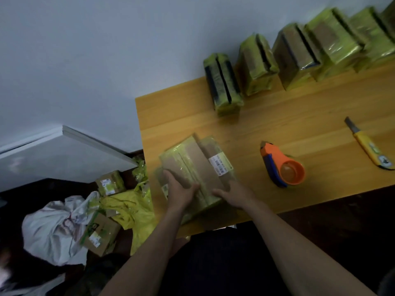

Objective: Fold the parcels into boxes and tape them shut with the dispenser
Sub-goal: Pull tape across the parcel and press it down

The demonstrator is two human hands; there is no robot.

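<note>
With your left hand (pixel 180 186) and right hand (pixel 229 194) lying flat on the taped cardboard box (pixel 196 167), it could slide off the table (pixel 299 116) edge.

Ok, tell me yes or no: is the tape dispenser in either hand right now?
No: the tape dispenser lies on the table, while the left hand and right hand both rest on the parcel.
</note>
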